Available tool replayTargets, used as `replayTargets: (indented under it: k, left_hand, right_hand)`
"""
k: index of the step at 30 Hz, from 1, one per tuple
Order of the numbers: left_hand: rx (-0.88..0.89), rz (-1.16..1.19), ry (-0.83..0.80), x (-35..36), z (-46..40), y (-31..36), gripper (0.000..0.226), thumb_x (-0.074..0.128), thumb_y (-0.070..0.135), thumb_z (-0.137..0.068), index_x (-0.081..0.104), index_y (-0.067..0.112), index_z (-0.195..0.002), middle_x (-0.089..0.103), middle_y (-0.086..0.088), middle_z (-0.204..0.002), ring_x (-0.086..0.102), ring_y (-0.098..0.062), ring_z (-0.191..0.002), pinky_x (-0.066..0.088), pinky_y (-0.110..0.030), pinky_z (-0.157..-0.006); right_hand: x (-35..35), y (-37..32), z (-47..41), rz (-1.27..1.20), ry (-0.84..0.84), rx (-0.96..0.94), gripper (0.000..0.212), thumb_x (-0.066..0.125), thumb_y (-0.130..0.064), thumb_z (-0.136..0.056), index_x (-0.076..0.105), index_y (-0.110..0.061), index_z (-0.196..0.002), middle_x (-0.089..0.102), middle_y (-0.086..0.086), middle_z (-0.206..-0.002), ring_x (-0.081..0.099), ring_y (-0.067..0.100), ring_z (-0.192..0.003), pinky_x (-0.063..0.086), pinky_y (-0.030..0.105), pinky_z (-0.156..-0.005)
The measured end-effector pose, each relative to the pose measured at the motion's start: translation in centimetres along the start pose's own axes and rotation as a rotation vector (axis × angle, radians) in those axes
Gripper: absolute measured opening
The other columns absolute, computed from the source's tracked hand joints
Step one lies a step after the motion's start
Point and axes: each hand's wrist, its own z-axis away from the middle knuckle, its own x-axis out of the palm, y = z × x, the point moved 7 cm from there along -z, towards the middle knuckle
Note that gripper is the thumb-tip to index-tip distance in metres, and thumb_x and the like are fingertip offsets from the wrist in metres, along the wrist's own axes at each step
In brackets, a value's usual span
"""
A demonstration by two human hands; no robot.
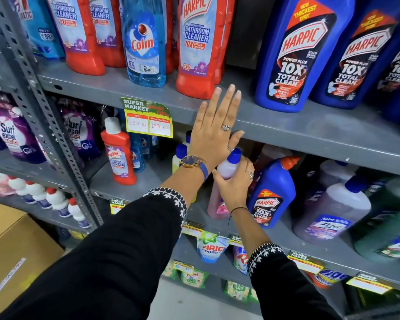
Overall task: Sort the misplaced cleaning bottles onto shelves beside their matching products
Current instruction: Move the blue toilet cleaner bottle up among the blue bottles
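The right hand (232, 188) is wrapped around the neck and shoulder of a pink bottle (219, 204) with a blue screw cap (234, 155). The bottle is see-through plastic: pale lilac near the top, deeper pink liquid lower down, and a flowery label near its base. It stands upright on the middle shelf (148, 179), its lower part behind the wrist, just beside a blue Harpic bottle (273, 192) with an orange nozzle that leans to the right of it.

The left hand (214, 128) holds nothing; it is flat and fully open, fingers straight and pointing up in front of the edge of the upper shelf (309, 130), its thumb close to the blue cap. There are rings on both hands and a watch with a blue strap (194, 163) on the left wrist.

On the upper shelf stand red bathroom cleaner bottles (197, 47), a clear blue Colin bottle (144, 40) among them, and large blue Harpic bottles (298, 54) to the right. On the middle shelf, a small red bathroom cleaner bottle (119, 153) stands to the left, and large purple and green Lizol bottles (333, 211) lie tilted to the right.
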Motion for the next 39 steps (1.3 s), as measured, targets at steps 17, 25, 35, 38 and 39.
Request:
replayTargets:
  k: [17, 25, 35, 38, 39]
  left_hand:
    - [-0.013, 0.03, 0.001, -0.7, 0.0, 0.1, 0.059, 0.033, 0.037, -0.096, 0.021, 0.006, -0.145, 0.037, -0.016, -0.146, 0.021, -0.032, -0.137, 0.008, -0.04, -0.115]
    - [-0.007, 0.021, 0.015, -0.6, 0.0, 0.1, 0.057, 0.033, 0.037, -0.098, 0.022, 0.005, -0.145, 0.037, -0.015, -0.146, 0.02, -0.032, -0.137, 0.006, -0.039, -0.115]
    - [-0.014, 0.052, -0.015, -1.2, -0.1, 0.3, 0.058, 0.034, 0.036, -0.098, 0.024, 0.003, -0.145, 0.035, -0.017, -0.147, 0.02, -0.032, -0.138, 0.005, -0.039, -0.115]
    - [-0.018, 0.069, -0.034, -1.4, -0.2, 0.4, 0.058, 0.035, 0.034, -0.098, 0.025, 0.001, -0.145, 0.033, -0.018, -0.148, 0.021, -0.033, -0.138, 0.003, -0.038, -0.115]
    - [-0.02, 0.079, -0.035, -1.5, -0.2, 0.5, 0.058, 0.035, 0.034, -0.098, 0.025, 0.001, -0.145, 0.033, -0.018, -0.148, 0.02, -0.033, -0.138, 0.002, -0.038, -0.116]
  right_hand:
    - [-8.7, 6.8, -1.1, 0.188, 0.265, 0.4, 0.099, 0.082, -0.043, -0.062, 0.032, -0.009, -0.14, 0.044, 0.011, -0.14, 0.035, 0.029, -0.136, 0.009, 0.066, -0.11]
    - [-9.9, 5.9, 1.2, 0.142, 0.307, 0.21, 0.064, 0.082, -0.033, -0.06, 0.05, -0.004, -0.106, 0.054, 0.017, -0.106, 0.05, 0.038, -0.102, 0.04, 0.056, -0.089]
    - [-15.9, 0.2, 3.9, -0.287, 0.508, 0.145, 0.066, 0.08, -0.036, -0.057, 0.043, -0.058, -0.107, 0.056, -0.016, -0.093, 0.054, -0.004, -0.087, 0.046, 0.015, -0.085]
    - [-17.9, -1.2, 3.9, -0.426, 0.522, 0.184, 0.086, 0.077, -0.042, -0.055, 0.042, -0.031, -0.132, 0.059, -0.013, -0.107, 0.058, 0.006, -0.098, 0.048, 0.028, -0.094]
    - [-18.7, -1.8, 3.9, -0.48, 0.531, 0.182, 0.087, 0.078, -0.041, -0.055, 0.043, -0.023, -0.132, 0.061, -0.01, -0.109, 0.06, 0.009, -0.098, 0.05, 0.033, -0.094]
